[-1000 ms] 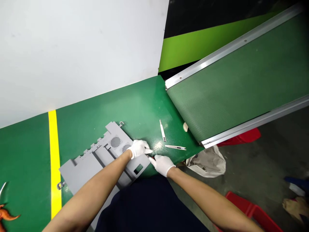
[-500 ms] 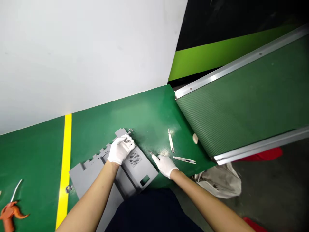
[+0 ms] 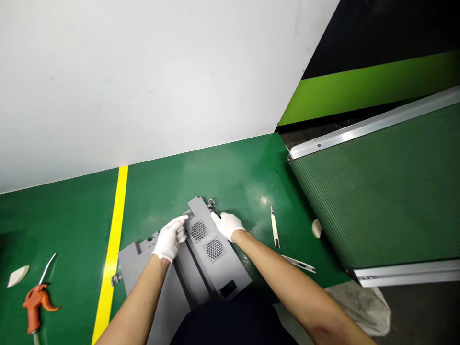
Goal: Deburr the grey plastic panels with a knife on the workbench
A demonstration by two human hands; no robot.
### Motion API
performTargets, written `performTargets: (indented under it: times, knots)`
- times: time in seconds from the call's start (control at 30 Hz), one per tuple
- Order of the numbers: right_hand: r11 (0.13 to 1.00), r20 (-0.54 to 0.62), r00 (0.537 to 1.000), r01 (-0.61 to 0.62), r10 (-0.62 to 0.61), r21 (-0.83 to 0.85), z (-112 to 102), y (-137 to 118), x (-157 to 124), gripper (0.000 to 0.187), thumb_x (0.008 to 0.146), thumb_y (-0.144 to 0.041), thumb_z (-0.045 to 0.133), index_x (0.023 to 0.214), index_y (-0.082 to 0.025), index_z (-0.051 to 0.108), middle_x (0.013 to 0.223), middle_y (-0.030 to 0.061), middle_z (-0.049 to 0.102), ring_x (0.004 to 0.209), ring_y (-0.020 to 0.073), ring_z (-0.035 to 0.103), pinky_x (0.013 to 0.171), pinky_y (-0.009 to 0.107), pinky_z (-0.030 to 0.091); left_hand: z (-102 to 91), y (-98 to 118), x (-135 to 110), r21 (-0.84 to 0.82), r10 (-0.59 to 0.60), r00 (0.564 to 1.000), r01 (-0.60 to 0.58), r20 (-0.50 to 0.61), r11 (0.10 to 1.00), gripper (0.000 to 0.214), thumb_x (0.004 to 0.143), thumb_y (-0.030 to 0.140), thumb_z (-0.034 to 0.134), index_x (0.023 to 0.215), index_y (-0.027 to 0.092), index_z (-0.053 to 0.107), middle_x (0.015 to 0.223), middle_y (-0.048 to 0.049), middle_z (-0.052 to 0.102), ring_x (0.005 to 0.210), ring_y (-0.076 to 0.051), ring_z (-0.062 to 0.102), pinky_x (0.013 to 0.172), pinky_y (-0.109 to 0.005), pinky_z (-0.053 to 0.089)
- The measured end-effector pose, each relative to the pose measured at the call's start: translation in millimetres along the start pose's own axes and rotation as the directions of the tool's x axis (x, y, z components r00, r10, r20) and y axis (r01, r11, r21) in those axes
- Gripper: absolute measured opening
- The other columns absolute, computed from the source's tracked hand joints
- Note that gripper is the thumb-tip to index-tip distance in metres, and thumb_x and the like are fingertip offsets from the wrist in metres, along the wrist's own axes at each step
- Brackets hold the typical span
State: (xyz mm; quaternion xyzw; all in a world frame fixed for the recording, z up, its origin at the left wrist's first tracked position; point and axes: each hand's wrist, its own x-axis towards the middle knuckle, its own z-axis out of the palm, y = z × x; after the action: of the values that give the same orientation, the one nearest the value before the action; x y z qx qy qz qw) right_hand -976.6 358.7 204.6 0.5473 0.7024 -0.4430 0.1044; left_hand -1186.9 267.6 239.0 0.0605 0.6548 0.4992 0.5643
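A grey plastic panel (image 3: 230, 268) with two round mesh grilles and a rectangular cut-out lies tilted on the green table, its near part against my body. My left hand (image 3: 170, 238), in a white glove, is closed at the panel's upper edge with its fingers curled over the surface. Along the right edge, close to a metal hook-shaped fitting (image 3: 212, 202), is my gloved right hand (image 3: 227, 225). It is closed around a small knife, of which only a dark tip shows by the thumb; the glove hides the handle.
Two pale craft knives (image 3: 275, 230) (image 3: 299, 263) lie to the right. Beyond them a green conveyor belt (image 3: 388, 191) with metal rails meets the table (image 3: 230, 167). An orange air blow gun (image 3: 35, 302) and a pale curved piece (image 3: 17, 276) are on the left. A white wall stands behind.
My right hand has moved up and left to the panel's right edge. My left hand has shifted left and down along the top, uncovering the upper grille. The view has turned left.
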Motion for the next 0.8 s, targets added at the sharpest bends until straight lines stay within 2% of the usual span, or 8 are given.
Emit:
performTargets:
  times: [0.17, 0.27, 0.33, 0.4, 0.47, 0.53, 0.67, 0.8]
  knots:
    - [0.999, -0.001, 1.000, -0.003, 0.003, -0.053, -0.3, -13.4, 6.7, 0.079, 0.105, -0.062, 0.012, 0.113, -0.009, 0.070, 0.114, 0.0237, 0.074, 0.108, 0.0339, 0.070, 0.095, 0.045, 0.053, 4.9, 15.1, 13.5, 0.160, 0.066, 0.997, -0.058, -0.046, 0.985, 0.063, 0.058, 0.050, 0.089, 0.106, 0.015, 0.071, 0.055, 0.0094, 0.040, 0.044, -0.006, 0.027, 0.043, -0.020, 0.020]
    - [0.997, -0.029, 0.999, -0.031, 0.029, -0.074, -3.1, -21.5, 5.4, 0.071, 0.105, -0.059, 0.020, 0.111, -0.010, 0.071, 0.109, 0.0229, 0.076, 0.105, 0.0329, 0.073, 0.091, 0.044, 0.056, 29.6, 32.7, 37.1, 0.450, 0.254, 0.967, -0.235, 0.020, 0.861, 0.049, 0.071, 0.055, 0.080, 0.102, 0.017, 0.073, 0.075, -0.0013, 0.065, 0.060, -0.014, 0.053, 0.055, -0.026, 0.041]
    - [0.996, -0.065, 0.998, -0.031, 0.026, -0.084, -4.3, -25.6, 4.4, 0.069, 0.105, -0.058, 0.023, 0.109, -0.010, 0.072, 0.105, 0.0231, 0.076, 0.101, 0.0338, 0.074, 0.087, 0.045, 0.058, 55.0, 43.2, 58.5, 0.664, 0.371, 0.915, -0.379, 0.162, 0.645, 0.039, 0.078, 0.053, 0.073, 0.099, 0.019, 0.076, 0.091, -0.0069, 0.073, 0.081, -0.021, 0.064, 0.076, -0.032, 0.049]
    - [0.995, -0.104, 0.995, -0.012, 0.001, -0.101, -4.5, -28.5, 4.5, 0.068, 0.104, -0.056, 0.023, 0.109, -0.009, 0.073, 0.103, 0.0241, 0.076, 0.099, 0.0354, 0.075, 0.084, 0.047, 0.060, 81.8, 50.1, 80.0, 0.812, 0.373, 0.855, -0.484, 0.359, 0.327, 0.036, 0.083, 0.052, 0.068, 0.100, 0.022, 0.078, 0.099, -0.0099, 0.072, 0.088, -0.026, 0.064, 0.084, -0.037, 0.048]
    - [0.993, -0.122, 0.992, 0.004, -0.019, -0.122, -3.8, -30.8, 5.5, 0.067, 0.105, -0.053, 0.023, 0.109, -0.009, 0.074, 0.104, 0.0244, 0.076, 0.099, 0.0361, 0.075, 0.083, 0.048, 0.061, 103.0, 53.8, 98.7, 0.832, 0.248, 0.807, -0.554, 0.536, 0.003, 0.037, 0.086, 0.055, 0.062, 0.096, 0.024, 0.080, 0.101, -0.0122, 0.070, 0.088, -0.028, 0.064, 0.081, -0.038, 0.046]
    - [0.989, -0.119, 0.993, 0.007, -0.025, -0.146, -1.8, -32.9, 7.4, 0.067, 0.105, -0.051, 0.023, 0.110, -0.009, 0.074, 0.105, 0.0239, 0.076, 0.099, 0.0366, 0.075, 0.082, 0.050, 0.062, 114.5, 56.0, 114.1, 0.770, 0.072, 0.774, -0.608, 0.629, -0.192, 0.046, 0.089, 0.060, 0.053, 0.081, 0.023, 0.078, 0.096, -0.0134, 0.069, 0.088, -0.029, 0.063, 0.078, -0.037, 0.044]
    - [0.970, -0.118, 0.991, 0.039, -0.069, -0.242, 7.4, -35.0, 15.4, 0.060, 0.105, -0.043, 0.024, 0.111, -0.012, 0.075, 0.100, 0.0205, 0.077, 0.093, 0.0367, 0.076, 0.074, 0.050, 0.063, 114.2, 60.0, 133.9, 0.701, -0.203, 0.730, -0.683, 0.653, -0.204, 0.051, 0.089, 0.062, 0.047, 0.072, 0.021, 0.072, 0.090, -0.0101, 0.069, 0.088, -0.027, 0.065, 0.079, -0.035, 0.045]
    - [0.944, -0.166, 0.977, 0.072, -0.131, -0.322, 20.7, -29.3, 26.4, 0.054, 0.104, -0.036, 0.025, 0.113, -0.015, 0.074, 0.098, 0.0182, 0.076, 0.085, 0.0386, 0.076, 0.065, 0.052, 0.062, 103.4, 59.8, 134.5, 0.710, -0.194, 0.724, -0.688, 0.662, -0.148, 0.036, 0.083, 0.053, 0.059, 0.081, 0.021, 0.074, 0.097, -0.0095, 0.071, 0.098, -0.028, 0.066, 0.088, -0.035, 0.049]
